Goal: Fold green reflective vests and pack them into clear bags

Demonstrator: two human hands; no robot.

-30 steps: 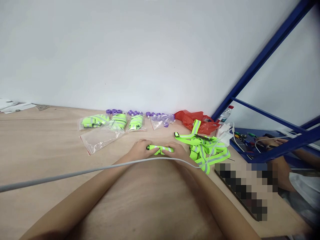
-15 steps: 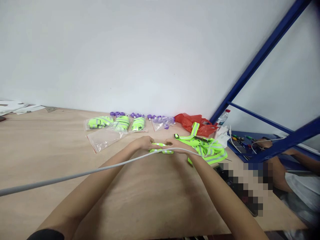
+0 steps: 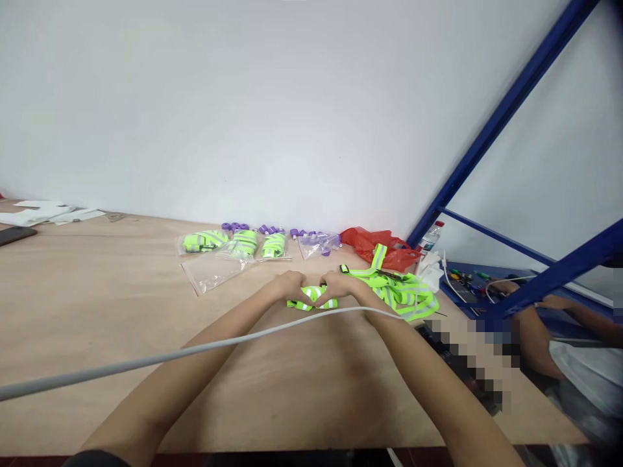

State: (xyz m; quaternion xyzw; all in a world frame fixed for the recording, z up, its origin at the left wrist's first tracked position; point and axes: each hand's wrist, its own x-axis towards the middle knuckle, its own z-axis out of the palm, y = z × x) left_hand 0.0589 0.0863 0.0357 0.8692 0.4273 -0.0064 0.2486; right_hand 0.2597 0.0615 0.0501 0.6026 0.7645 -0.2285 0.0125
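A folded bundle of neon yellow reflective strap [image 3: 311, 299] with silver stripes lies on the wooden table between my hands. My left hand [image 3: 291, 288] grips its left end, fingers curled around it. At the other end, my right hand [image 3: 335, 287] is closed on the same bundle, the thumbs almost meeting over its middle. Just right of my right hand spreads a loose heap of the same reflective strap [image 3: 403, 292] with black buckles. Behind my hands lie clear bags holding folded straps [image 3: 243, 243], and one clear flat bag [image 3: 214, 274] in front of them.
Small purple items [image 3: 236, 227] line the wall, beside a red plastic bag [image 3: 377, 246] and a bottle [image 3: 431, 239]. A grey cable [image 3: 195, 348] crosses in front of my arms. Right, past a blue metal frame [image 3: 506, 110], another person's arm [image 3: 533, 327] shows. White papers [image 3: 53, 212] lie far left.
The view has shifted slightly. My hands and the folded strap bundle sit a little nearer to me, and the thumbs now press on the bundle's top with more of it showing.
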